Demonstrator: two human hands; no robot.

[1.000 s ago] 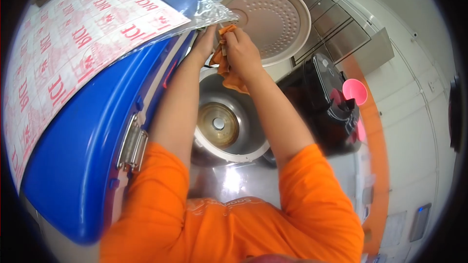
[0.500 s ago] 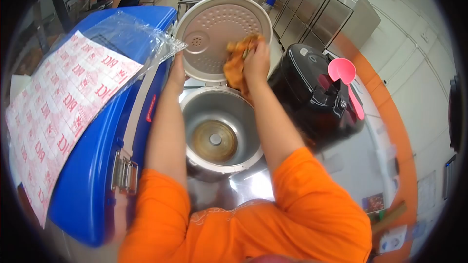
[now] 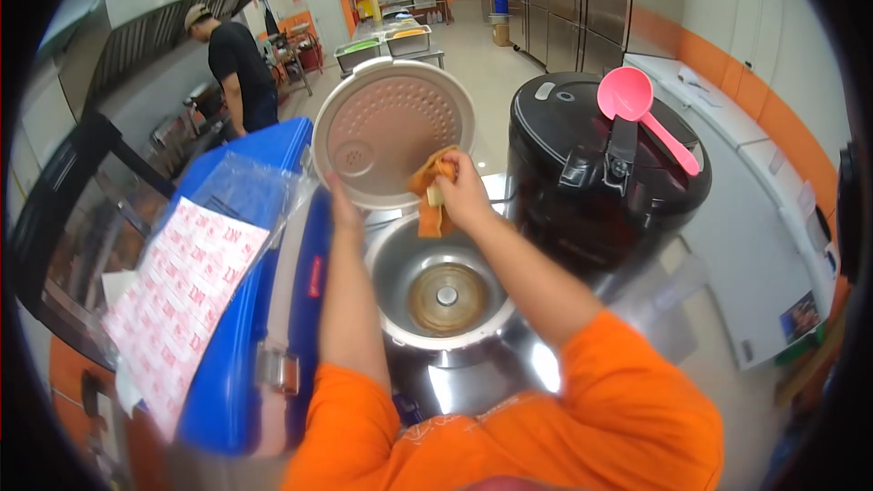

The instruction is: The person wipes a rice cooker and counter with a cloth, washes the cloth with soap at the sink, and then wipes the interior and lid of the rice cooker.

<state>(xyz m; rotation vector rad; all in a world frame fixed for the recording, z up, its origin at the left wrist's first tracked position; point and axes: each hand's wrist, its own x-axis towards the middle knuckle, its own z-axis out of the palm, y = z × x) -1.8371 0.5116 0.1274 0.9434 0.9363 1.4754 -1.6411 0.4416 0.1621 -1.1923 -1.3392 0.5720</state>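
Note:
A rice cooker stands in front of me with its round lid [image 3: 386, 118] raised; the lid's pale inner side, with dimples and a small vent, faces me. At the lid's lower left edge my left hand [image 3: 343, 211] grips the rim, its fingers mostly hidden. Bunched in my right hand [image 3: 464, 195] is an orange-brown cloth [image 3: 431, 221], held at the lid's lower right part, with one end hanging over the cooker's opening. Below, the bare metal inside of the cooker [image 3: 409, 259] shows a brownish heating plate [image 3: 447, 299] with a round centre button.
Left is a blue cooler box [image 3: 218, 400] with printed paper [image 3: 195, 273] and clear plastic on top. On the right stands a closed black cooker [image 3: 600, 209] bearing a pink ladle [image 3: 627, 94]. A person in black [image 3: 241, 64] stands at the far left, by the hood.
My view has tilted up, showing more of the room and the person. My right hand and the cloth have moved down across the lid to its lower right. The left hand stays at the rim.

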